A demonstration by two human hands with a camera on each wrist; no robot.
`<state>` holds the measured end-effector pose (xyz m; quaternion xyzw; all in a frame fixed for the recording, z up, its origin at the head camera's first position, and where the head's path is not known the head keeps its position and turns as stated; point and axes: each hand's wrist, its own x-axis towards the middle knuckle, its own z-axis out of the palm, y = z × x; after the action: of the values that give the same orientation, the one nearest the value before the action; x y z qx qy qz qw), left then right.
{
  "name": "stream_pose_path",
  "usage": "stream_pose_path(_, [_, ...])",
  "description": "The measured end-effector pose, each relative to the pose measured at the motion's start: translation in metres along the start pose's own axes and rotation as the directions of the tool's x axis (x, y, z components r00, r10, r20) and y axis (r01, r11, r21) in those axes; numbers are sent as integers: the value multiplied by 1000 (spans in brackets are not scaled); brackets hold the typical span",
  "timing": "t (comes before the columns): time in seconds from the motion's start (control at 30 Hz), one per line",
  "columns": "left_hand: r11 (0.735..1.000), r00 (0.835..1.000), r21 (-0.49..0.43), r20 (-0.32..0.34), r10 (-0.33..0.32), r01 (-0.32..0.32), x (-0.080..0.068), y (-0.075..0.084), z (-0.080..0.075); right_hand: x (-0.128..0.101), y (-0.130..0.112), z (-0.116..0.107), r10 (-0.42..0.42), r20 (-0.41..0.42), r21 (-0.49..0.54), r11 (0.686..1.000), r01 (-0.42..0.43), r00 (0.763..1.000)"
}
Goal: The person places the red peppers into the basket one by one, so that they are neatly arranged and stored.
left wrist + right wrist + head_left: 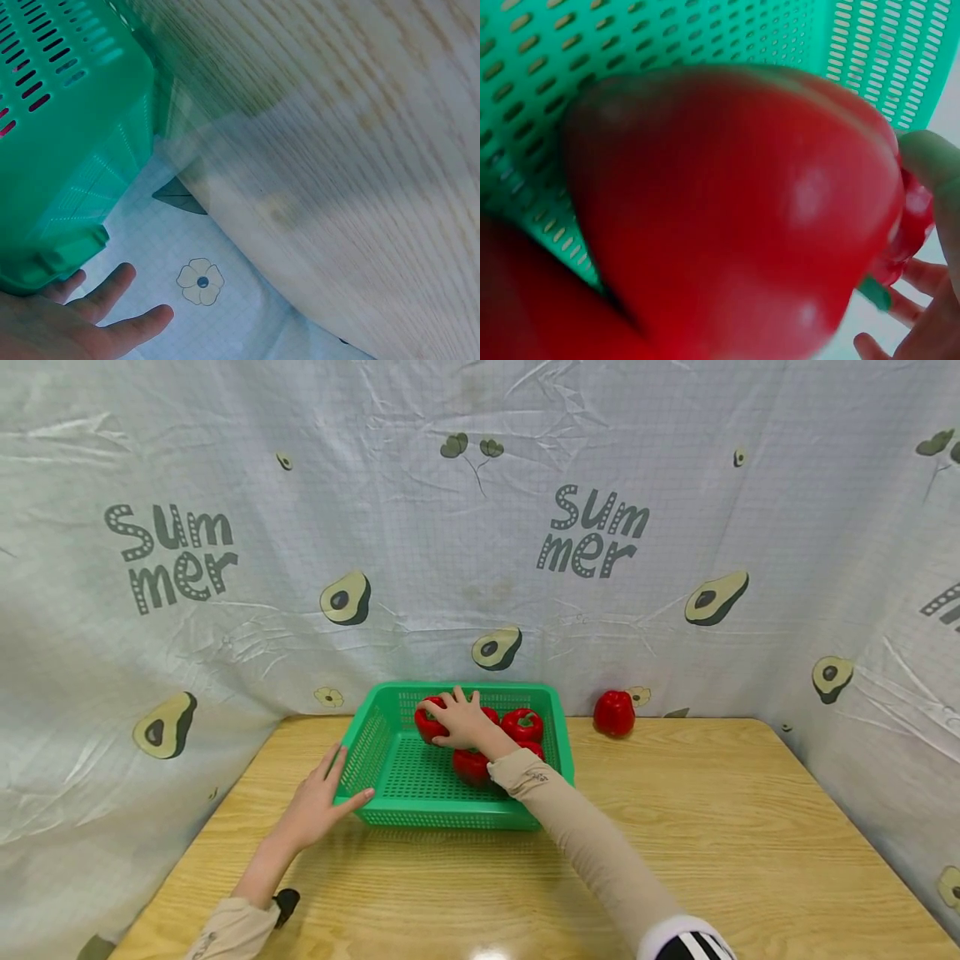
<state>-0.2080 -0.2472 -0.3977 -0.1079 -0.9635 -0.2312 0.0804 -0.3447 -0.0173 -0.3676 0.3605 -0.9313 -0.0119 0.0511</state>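
Observation:
A green perforated basket (pixel 442 817) stands on the wooden table (pixel 720 827) near the back drape. Three red bell peppers lie in it. My right hand (pixel 461 718) reaches in and grips the back-left pepper (pixel 427 725) from above. In the right wrist view that pepper (pixel 727 210) fills the picture, with my fingers (pixel 934 161) curled at its side. The other two peppers (pixel 522 724) (pixel 471 766) lie beside my wrist. My left hand (pixel 318 802) rests with straight fingers against the basket's front-left corner. The left wrist view shows its fingers (pixel 97 315) next to the basket wall (pixel 67 150).
A fourth red pepper (pixel 614 712) stands on the table at the back, right of the basket. An avocado-print cloth (pixel 480 543) hangs behind and at both sides. A small dark thing (pixel 286 906) lies by my left forearm.

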Motion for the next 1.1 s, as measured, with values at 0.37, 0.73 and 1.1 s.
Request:
stream_pose_path(0.37, [1000, 1000, 2, 12, -10, 10, 0, -3, 2, 10, -7, 14, 2, 62, 2, 1000, -2, 998])
stream_pose_path(0.73, [1000, 1000, 0, 7, -11, 11, 2, -5, 4, 12, -8, 16, 32, 166, -47, 999, -25, 986])
stream_pose_path(1.1, [1000, 1000, -2, 3, -6, 6, 1, -4, 5, 12, -9, 16, -29, 98, -24, 999, 32, 995])
